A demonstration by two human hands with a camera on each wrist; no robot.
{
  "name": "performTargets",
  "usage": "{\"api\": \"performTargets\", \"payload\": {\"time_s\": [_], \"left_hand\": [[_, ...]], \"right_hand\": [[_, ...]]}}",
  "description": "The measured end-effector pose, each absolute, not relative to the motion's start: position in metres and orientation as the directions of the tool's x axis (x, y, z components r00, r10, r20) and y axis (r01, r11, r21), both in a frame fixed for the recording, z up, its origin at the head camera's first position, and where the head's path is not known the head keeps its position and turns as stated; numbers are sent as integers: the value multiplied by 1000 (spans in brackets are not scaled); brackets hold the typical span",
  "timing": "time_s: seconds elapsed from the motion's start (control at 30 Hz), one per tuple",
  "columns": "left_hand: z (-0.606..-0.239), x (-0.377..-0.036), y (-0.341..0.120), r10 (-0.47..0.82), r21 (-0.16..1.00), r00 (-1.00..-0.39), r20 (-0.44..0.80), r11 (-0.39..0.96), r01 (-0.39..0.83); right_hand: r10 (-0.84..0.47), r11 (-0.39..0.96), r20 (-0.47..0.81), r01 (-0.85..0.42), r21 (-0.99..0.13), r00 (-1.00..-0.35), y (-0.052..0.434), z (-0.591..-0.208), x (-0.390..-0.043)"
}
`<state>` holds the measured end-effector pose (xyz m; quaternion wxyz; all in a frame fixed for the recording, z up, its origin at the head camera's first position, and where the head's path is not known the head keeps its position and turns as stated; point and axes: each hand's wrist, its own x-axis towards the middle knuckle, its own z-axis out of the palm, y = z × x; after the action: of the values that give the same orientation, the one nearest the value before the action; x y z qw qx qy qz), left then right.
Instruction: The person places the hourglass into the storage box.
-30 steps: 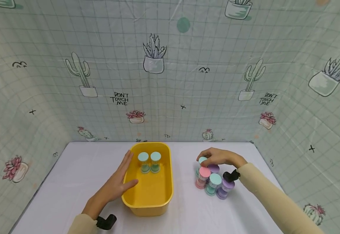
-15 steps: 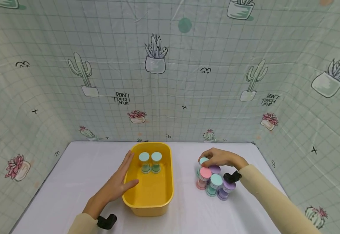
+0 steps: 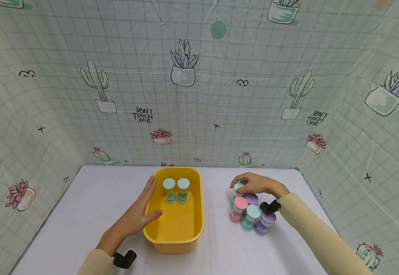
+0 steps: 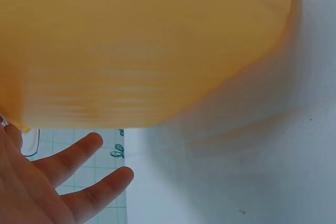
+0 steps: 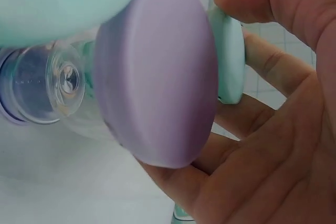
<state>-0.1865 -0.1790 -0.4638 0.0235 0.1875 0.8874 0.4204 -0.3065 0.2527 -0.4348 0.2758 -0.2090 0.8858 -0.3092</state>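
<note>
A: Why is the left hand point(image 3: 135, 217) flat against the yellow tub point(image 3: 175, 244)?

B: Its fingers lie straight along the tub's left wall, probably steadying it on the counter point(image 3: 89, 198). Two teal-capped timers point(image 3: 176, 190) stand upright at the far end inside.

A: And the right hand point(image 3: 256, 184)?

B: It curls round the teal-capped timer point(image 3: 238, 188) at the back of the cluster, touching the lilac-capped one point(image 3: 252, 198), likely so the neighbours stay standing.
</note>
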Motion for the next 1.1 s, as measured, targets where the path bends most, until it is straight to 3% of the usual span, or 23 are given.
{"api": "performTargets", "payload": {"time_s": [0.73,1.1], "left_hand": [[-465,-186,-179,351,759,-930,110,574,307],[-464,-186,-180,355,753,-928,115,578,314]], "right_hand": [[-528,749,-405,-184,-637,-746,244,-427,-314],[-521,732,-420,-138,-667,-743,227,-396,-319]]}}
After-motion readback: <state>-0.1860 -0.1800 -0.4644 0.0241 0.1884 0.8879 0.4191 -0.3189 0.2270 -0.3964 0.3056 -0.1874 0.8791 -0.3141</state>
